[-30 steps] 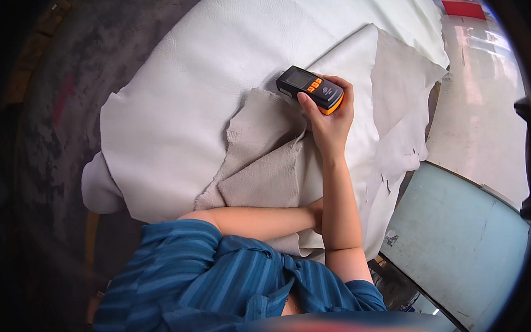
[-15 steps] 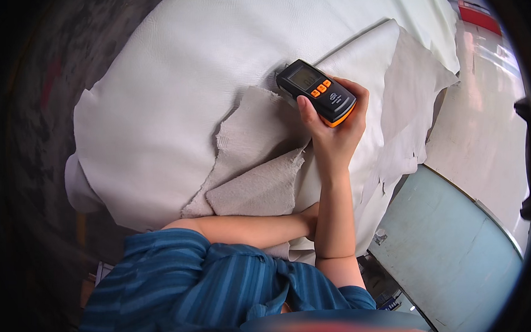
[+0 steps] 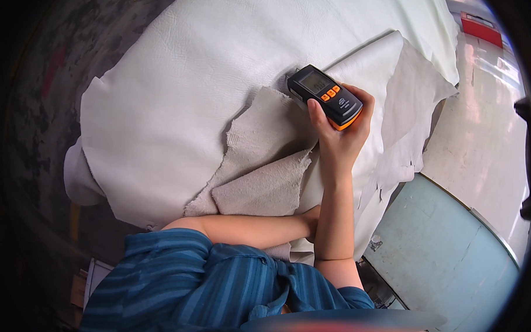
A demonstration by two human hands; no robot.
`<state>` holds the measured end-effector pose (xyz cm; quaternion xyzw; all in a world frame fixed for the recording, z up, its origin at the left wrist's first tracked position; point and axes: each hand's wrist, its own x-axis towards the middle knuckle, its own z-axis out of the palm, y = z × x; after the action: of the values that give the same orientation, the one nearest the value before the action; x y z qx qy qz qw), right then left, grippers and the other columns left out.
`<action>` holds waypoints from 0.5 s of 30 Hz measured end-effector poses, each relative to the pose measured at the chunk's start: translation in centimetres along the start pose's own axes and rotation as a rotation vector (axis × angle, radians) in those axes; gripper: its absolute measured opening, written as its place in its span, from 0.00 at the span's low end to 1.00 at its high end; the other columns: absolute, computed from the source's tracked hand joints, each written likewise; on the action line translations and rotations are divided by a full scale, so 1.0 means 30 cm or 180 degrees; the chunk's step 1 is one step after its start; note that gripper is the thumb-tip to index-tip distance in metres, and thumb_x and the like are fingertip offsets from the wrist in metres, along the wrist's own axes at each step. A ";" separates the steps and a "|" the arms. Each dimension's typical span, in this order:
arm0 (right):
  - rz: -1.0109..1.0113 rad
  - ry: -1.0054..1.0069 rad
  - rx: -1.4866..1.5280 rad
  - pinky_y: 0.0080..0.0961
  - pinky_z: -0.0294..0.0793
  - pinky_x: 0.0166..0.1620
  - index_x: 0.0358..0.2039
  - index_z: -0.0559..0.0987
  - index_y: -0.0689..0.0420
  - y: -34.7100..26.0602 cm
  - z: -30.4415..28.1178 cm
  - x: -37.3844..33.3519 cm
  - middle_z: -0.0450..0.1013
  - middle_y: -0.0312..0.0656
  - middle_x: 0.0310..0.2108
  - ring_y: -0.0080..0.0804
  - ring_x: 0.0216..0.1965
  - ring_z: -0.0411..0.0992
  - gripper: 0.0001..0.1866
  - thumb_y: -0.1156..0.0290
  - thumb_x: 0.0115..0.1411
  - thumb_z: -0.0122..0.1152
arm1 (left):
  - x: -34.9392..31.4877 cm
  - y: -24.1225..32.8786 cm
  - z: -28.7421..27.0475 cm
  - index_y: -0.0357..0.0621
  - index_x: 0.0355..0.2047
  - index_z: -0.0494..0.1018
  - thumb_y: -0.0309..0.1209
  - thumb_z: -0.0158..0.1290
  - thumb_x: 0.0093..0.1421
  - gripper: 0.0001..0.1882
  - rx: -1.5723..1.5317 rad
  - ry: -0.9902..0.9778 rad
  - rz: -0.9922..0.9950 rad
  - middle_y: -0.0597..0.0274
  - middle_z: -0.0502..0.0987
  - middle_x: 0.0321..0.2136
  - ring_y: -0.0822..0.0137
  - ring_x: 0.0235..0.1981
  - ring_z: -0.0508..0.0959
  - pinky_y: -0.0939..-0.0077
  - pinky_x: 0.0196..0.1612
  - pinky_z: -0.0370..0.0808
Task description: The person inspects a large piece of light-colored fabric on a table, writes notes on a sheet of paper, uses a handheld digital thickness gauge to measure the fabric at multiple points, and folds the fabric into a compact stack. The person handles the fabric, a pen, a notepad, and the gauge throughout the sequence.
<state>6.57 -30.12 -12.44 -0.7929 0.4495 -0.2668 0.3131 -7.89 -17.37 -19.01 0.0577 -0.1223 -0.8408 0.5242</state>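
My right hand (image 3: pixel 341 128) is closed around a black-and-orange handheld pin meter (image 3: pixel 327 96) with a small grey screen and orange buttons. The meter's two-pin tip points away from me and meets the white leather hide (image 3: pixel 176 110); how firmly it presses I cannot tell. Beside it, a ragged flap (image 3: pixel 264 128) of the hide is folded over, its beige suede underside facing up. My left forearm crosses low in front of my body. Only the back part of my left hand (image 3: pixel 313 218) shows near my right elbow, its fingers hidden behind the right forearm.
The hide is draped in a large rounded heap, with torn edges (image 3: pixel 414 155) hanging at the right. A pale blue panel (image 3: pixel 440 242) stands at the lower right, beside a shiny whitish surface (image 3: pixel 475 135). A red box (image 3: pixel 481 31) lies at the far right.
The whole view has shifted slightly, so the hide, panel and meter all sit a little differently. My grip on the meter and my crossed left arm look the same.
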 end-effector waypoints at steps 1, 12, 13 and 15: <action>-0.0002 -0.0008 -0.0010 0.23 0.78 0.45 0.45 0.69 0.61 0.000 0.000 0.000 0.78 0.43 0.39 0.28 0.39 0.78 0.32 0.66 0.46 0.81 | -0.009 0.008 0.001 0.42 0.49 0.69 0.25 0.55 0.64 0.14 -0.0618 0.0078 -0.0344 0.59 0.78 0.43 0.66 0.43 0.77 0.70 0.44 0.77; -0.0074 -0.0025 -0.0052 0.23 0.78 0.45 0.45 0.68 0.61 0.003 -0.002 0.002 0.78 0.44 0.39 0.28 0.39 0.79 0.32 0.65 0.46 0.81 | -0.037 0.052 0.006 0.42 0.49 0.70 0.26 0.55 0.64 0.13 -0.1055 0.0191 -0.0617 0.59 0.78 0.44 0.67 0.43 0.76 0.69 0.45 0.76; -0.0076 -0.0023 -0.0058 0.23 0.78 0.45 0.45 0.68 0.61 0.003 -0.002 0.001 0.78 0.44 0.39 0.28 0.39 0.79 0.32 0.66 0.46 0.81 | -0.038 0.051 0.006 0.42 0.49 0.70 0.26 0.55 0.64 0.14 -0.0381 0.0104 -0.0288 0.59 0.78 0.44 0.68 0.44 0.76 0.69 0.45 0.76; -0.0085 -0.0026 -0.0090 0.23 0.78 0.45 0.45 0.68 0.61 0.002 -0.003 0.001 0.78 0.44 0.39 0.28 0.39 0.79 0.32 0.66 0.46 0.81 | -0.039 0.046 0.002 0.42 0.49 0.71 0.26 0.56 0.63 0.14 -0.0218 0.0036 -0.0196 0.60 0.78 0.45 0.68 0.44 0.76 0.69 0.46 0.76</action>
<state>6.51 -30.19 -12.42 -0.8042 0.4414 -0.2614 0.3001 -6.18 -16.88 -18.62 0.0482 -0.0886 -0.8599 0.5004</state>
